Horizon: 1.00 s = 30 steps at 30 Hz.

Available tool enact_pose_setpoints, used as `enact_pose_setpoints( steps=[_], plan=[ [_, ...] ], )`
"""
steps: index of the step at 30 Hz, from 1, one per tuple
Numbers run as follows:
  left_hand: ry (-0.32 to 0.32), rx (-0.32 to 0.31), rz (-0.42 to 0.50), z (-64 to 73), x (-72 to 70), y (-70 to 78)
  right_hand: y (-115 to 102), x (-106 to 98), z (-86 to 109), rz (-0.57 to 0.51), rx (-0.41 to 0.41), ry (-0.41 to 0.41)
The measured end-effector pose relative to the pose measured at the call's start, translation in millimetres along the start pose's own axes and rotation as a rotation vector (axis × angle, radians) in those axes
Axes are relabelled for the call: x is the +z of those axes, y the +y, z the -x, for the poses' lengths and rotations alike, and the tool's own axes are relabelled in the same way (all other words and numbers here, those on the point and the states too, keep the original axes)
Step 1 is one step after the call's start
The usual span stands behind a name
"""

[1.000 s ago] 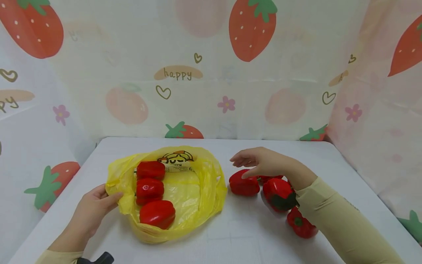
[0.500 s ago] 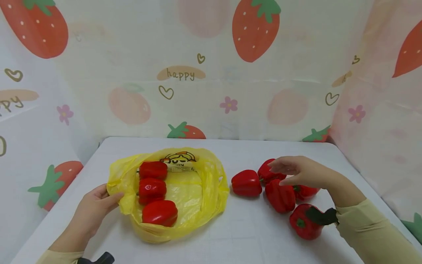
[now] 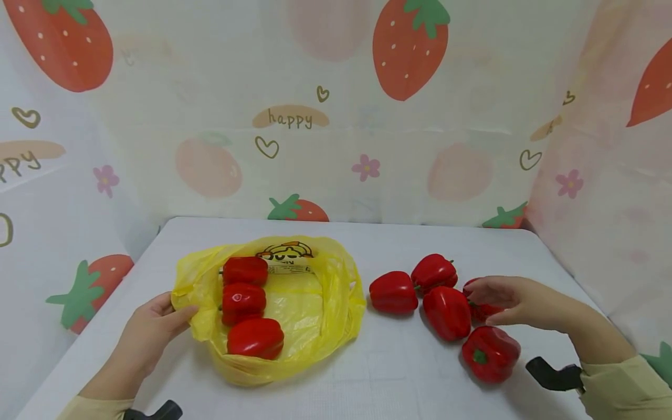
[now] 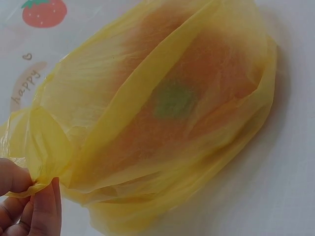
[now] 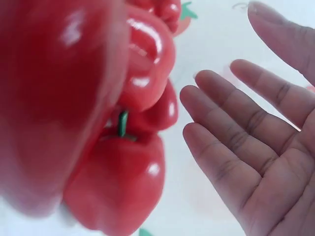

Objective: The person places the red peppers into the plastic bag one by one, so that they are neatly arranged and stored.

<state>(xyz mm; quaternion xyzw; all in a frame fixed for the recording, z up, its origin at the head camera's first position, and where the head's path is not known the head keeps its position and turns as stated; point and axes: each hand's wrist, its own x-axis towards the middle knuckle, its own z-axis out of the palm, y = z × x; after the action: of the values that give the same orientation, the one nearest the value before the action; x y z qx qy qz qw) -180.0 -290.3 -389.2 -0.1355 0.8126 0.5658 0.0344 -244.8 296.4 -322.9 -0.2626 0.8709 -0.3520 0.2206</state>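
Observation:
My left hand [image 3: 149,332] pinches the left rim of a yellow plastic bag [image 3: 336,303] between thumb and fingers; the left wrist view shows the gathered film [image 4: 49,147] in that pinch. Inside the wide-mouthed bag, three red bell peppers [image 3: 244,303] lie in a column along its left side. My right hand [image 3: 530,303] hovers with fingers extended over the right group of loose red bell peppers, partly covering one pepper [image 3: 483,313]. In the right wrist view its palm [image 5: 280,187] faces the camera, holding nothing. Nearest below it sits a pepper [image 3: 490,354] with its green stem showing.
More loose peppers lie between the bag and my right hand: one at the left [image 3: 394,293], one behind [image 3: 434,272], one in the middle [image 3: 447,313]. The white table [image 3: 367,373] ends at a strawberry-printed backdrop [image 3: 399,134] behind and on both sides.
My right hand has moved right and toward me, from above the leftmost loose pepper to the right side of the group. The left hand keeps its pinch on the bag.

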Motion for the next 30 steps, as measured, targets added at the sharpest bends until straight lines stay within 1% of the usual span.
enact_pose_setpoints(
  steps=[7,10,14,21,30],
  plan=[
    [0.004,-0.003,-0.001,0.9,1.2,2.1,21.5,6.3,15.1,-0.113,0.05,-0.043],
    [0.002,-0.001,-0.004,0.5,1.7,1.7,29.4,12.0,19.3,-0.143,0.081,-0.047],
    [0.004,-0.006,-0.009,0.8,2.1,1.4,37.8,20.4,22.8,-0.171,0.085,-0.053],
    [-0.002,-0.013,0.006,1.7,1.0,0.8,44.3,28.6,27.4,-0.191,0.148,-0.055],
    [-0.008,-0.003,0.021,4.8,-0.9,1.2,47.9,30.9,31.3,-0.237,0.177,-0.055]
  ],
)
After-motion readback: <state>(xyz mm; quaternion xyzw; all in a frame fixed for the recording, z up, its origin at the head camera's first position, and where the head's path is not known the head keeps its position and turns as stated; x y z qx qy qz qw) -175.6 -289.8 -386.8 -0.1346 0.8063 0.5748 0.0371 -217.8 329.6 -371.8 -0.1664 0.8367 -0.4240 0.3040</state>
